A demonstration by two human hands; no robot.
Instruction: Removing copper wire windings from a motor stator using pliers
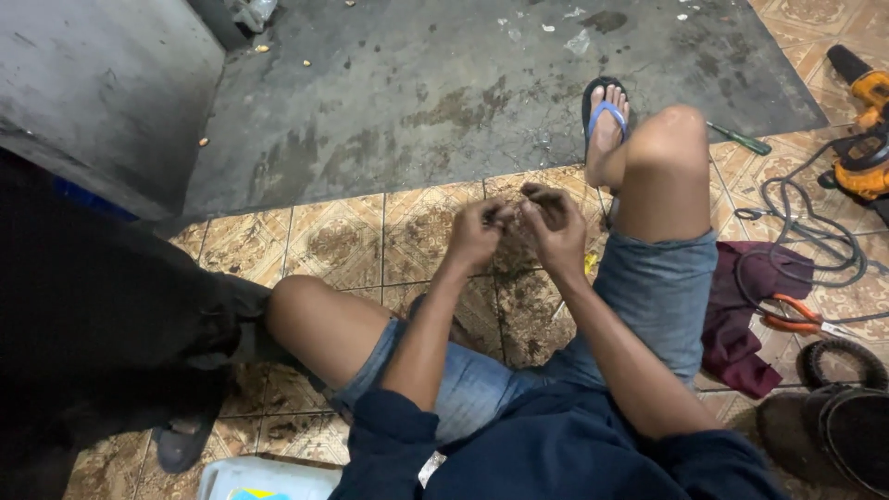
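Grimy left hand (pixel 477 233) and right hand (pixel 553 222) pinch something small, perhaps wire.

The floor (pixel 343 241) is patterned tan tile, grimy, and meets a stained grey concrete slab (pixel 444 83) strewn with small scraps. On the tiles at right lie a maroon cloth (pixel 741 324), orange-handled pliers (pixel 801 319) partly on the cloth, a looped grey cable (pixel 815 231), a green-handled screwdriver (pixel 741 139) and a yellow drill (pixel 866 139). Dark round parts (pixel 843 407) sit in the lower right corner. A white container (pixel 264 480) shows at the bottom edge. A blue sandal (pixel 607 111) rests on the slab's edge.
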